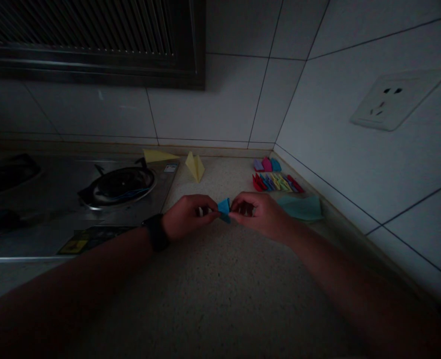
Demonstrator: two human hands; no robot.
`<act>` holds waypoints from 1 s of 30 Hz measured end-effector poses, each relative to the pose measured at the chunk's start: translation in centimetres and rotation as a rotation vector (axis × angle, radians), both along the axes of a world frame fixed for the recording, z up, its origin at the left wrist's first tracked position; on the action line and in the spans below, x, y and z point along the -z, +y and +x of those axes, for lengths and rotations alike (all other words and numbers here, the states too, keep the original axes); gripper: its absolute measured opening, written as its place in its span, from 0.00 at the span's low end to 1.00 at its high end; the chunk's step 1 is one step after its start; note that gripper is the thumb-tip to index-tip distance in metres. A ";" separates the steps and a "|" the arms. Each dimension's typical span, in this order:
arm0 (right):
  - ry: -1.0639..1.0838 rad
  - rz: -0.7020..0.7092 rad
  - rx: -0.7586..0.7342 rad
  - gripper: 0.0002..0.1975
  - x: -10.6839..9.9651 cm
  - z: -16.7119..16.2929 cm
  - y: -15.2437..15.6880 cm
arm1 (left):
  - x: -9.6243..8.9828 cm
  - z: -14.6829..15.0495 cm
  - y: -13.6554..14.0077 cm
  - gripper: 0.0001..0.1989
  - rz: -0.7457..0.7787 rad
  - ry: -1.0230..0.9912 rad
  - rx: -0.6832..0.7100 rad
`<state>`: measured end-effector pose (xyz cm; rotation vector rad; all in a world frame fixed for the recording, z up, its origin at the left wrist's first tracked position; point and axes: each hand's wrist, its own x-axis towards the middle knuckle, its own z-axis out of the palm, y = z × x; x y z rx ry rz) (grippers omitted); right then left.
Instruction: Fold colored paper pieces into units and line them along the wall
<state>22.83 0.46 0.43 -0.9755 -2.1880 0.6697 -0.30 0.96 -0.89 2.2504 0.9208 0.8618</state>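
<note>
A small piece of folded blue paper [223,206] is held just above the speckled countertop [220,289]. My left hand [190,213], with a dark band on its wrist, pinches the paper's left side between thumb and fingers. On the other side, my right hand [259,212] grips the right edge in the same way. Past my right hand lies a light green sheet of paper [303,207]. Behind it is a row of small folded papers in several colours [278,183], with purple, pink and blue folded pieces [267,164] farther back.
Two yellow folded papers stand near the back wall: a paper plane [195,167] and a longer piece [160,156] at the stove's edge. A gas stove [56,219] with burners fills the left side, under a range hood [93,65]. A socket [397,99] is on the right tiled wall.
</note>
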 end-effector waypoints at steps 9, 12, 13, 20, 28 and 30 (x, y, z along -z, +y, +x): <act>-0.035 -0.053 -0.005 0.06 0.0 -0.1 -0.4 | -0.1 0.0 -0.2 0.08 0.001 0.014 0.018; -0.033 -0.053 -0.010 0.05 0.0 -0.2 -0.4 | -0.1 0.0 -0.2 0.07 -0.001 0.016 0.037; -0.032 -0.052 -0.016 0.05 0.1 -0.2 -0.4 | -0.1 0.0 -0.2 0.07 0.001 0.020 0.042; -0.090 -0.110 -0.133 0.05 -0.1 0.0 -0.7 | -0.3 0.0 -0.5 0.07 -0.016 0.040 0.093; -0.081 -0.216 -0.228 0.07 -0.8 0.2 -1.1 | -0.2 -0.1 -0.7 0.08 -0.089 -0.006 0.155; -0.067 -0.235 -0.238 0.08 -0.6 0.1 -1.1 | -0.3 0.0 -0.7 0.08 -0.106 -0.006 0.155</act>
